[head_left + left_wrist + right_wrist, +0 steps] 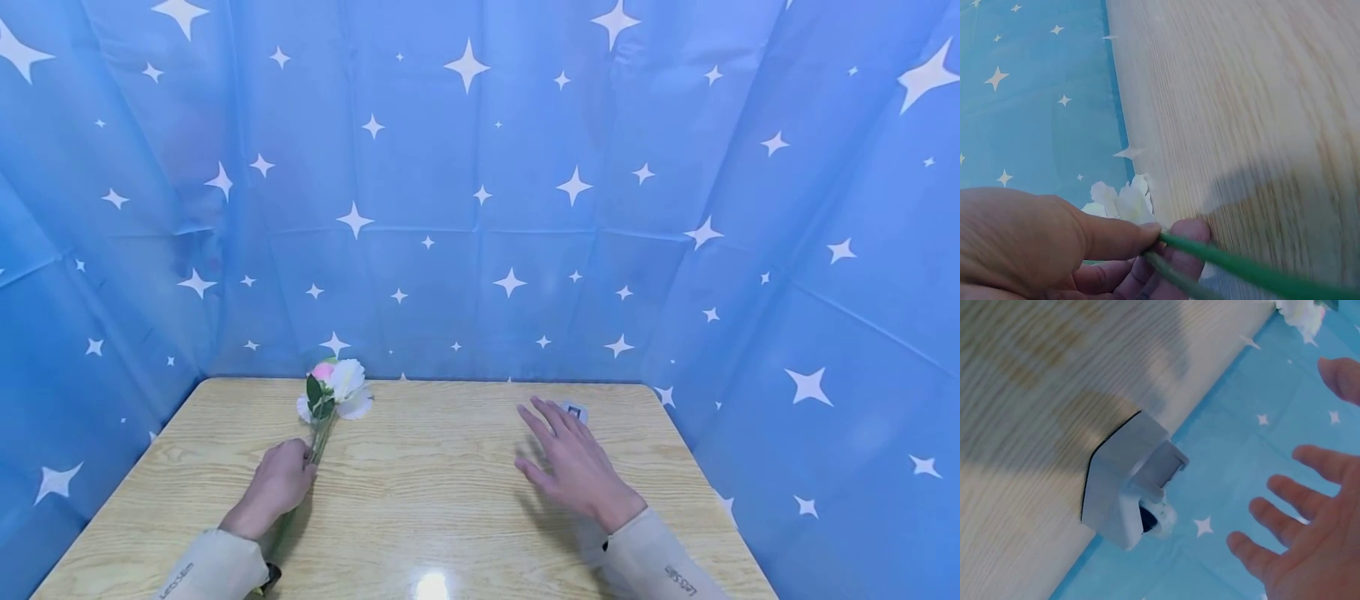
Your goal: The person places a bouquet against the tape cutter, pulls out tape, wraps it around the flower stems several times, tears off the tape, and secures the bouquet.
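Note:
My left hand (279, 483) pinches the green stems (1229, 262) of a small bunch of flowers (348, 385) between thumb and fingers. The white blooms and a pink one point to the table's far edge, with dark green leaves below them. In the left wrist view the white petals (1124, 201) show partly behind the thumb. My right hand (581, 471) hovers over the right side of the table, fingers spread and holding nothing. Just beyond its fingers stands a grey tape dispenser (1119, 478) with a toothed edge, partly hidden by the hand in the head view.
The wooden table (420, 483) has its far edge against a blue curtain (435, 167) with white stars, which also hangs along both sides. A bright light reflection lies near the front edge.

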Action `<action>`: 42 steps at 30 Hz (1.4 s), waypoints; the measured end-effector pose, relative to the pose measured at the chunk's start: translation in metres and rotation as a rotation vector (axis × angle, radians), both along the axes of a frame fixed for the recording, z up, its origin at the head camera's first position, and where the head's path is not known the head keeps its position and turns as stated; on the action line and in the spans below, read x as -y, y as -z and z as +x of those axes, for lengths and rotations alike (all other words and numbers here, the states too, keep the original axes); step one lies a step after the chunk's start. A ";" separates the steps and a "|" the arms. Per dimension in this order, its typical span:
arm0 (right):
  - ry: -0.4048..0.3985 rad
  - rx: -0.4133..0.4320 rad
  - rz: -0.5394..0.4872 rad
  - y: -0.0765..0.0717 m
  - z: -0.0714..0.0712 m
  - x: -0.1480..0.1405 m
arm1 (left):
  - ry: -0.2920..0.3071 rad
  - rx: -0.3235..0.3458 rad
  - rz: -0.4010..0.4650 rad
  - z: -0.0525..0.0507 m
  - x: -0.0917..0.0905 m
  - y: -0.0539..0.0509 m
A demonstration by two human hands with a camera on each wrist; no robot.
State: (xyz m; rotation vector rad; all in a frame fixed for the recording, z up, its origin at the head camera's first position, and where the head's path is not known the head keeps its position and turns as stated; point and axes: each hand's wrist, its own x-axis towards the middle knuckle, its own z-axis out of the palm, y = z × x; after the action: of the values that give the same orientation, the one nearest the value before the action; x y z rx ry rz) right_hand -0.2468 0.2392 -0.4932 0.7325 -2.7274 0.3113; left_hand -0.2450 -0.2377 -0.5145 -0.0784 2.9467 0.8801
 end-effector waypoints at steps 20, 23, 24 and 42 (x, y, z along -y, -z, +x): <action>-0.046 -0.068 -0.018 -0.019 0.006 0.008 | 0.134 -0.157 0.072 0.012 -0.044 -0.001; -0.047 -0.074 -0.014 -0.021 0.007 0.009 | 0.155 -0.190 0.075 0.014 -0.052 0.000; -0.048 -0.076 -0.013 -0.022 0.008 0.010 | 0.161 -0.199 0.078 0.014 -0.056 0.000; -0.077 -0.104 -0.028 -0.036 0.011 0.012 | 0.267 -0.373 0.102 0.024 -0.105 0.009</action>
State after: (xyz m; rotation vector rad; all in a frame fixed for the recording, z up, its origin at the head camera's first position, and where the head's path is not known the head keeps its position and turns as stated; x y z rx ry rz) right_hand -0.2359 0.2269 -0.4576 0.8236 -2.5967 0.3192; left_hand -0.2209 -0.1329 -0.5237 0.5278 3.1227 1.1028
